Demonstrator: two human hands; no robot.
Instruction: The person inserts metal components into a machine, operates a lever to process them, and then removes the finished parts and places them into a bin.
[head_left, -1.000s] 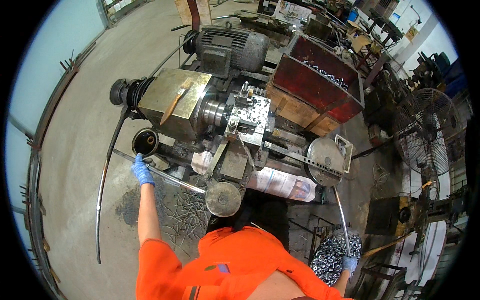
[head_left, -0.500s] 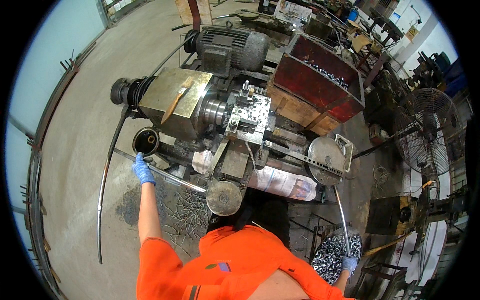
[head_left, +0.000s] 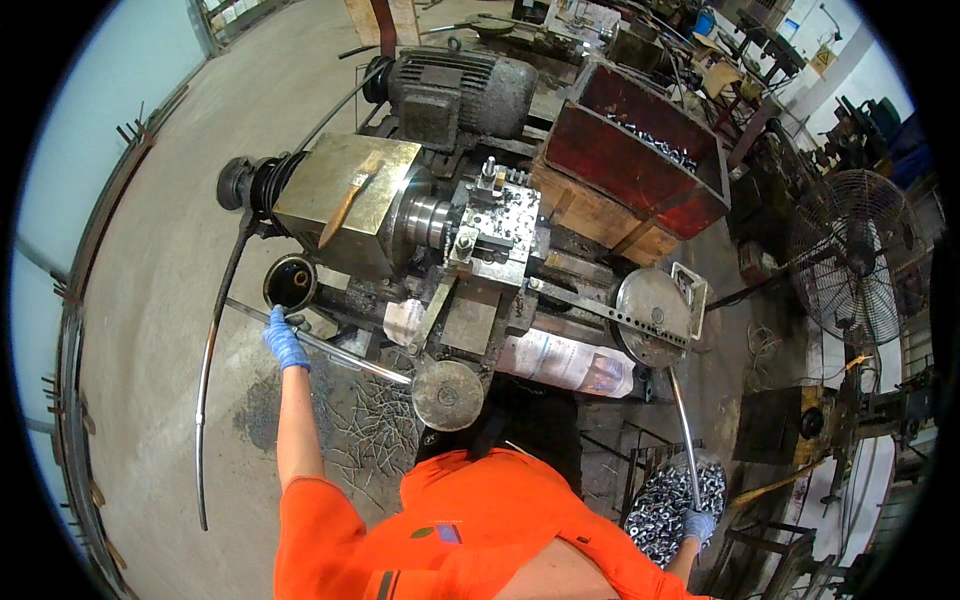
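My left hand (head_left: 286, 340), in a blue glove, is closed around a long metal lever (head_left: 355, 363) that runs to a round metal disc (head_left: 449, 396) at the front of a lathe-like machine. Low on the right, my gloved right hand (head_left: 698, 526) grips the lower end of another steel lever (head_left: 683, 425). That lever slopes down from a larger round plate (head_left: 648, 316). Between the levers sits the machine's metal slide block (head_left: 502, 228), strewn with dark chips, beside the shiny spindle (head_left: 428, 221). A wooden-handled brush (head_left: 346, 208) rests on the brass-coloured housing (head_left: 318, 180).
Just beyond my left hand stands a dark round pot (head_left: 291, 283). A basket of small metal parts (head_left: 670, 505) is beside my right hand. Behind the machine are a motor (head_left: 465, 92) and a red bin (head_left: 620, 165) holding parts. A large fan (head_left: 855, 255) stands right.
Both hands keep their hold on the levers. The whole view has shifted very slightly; no other movement is plain.
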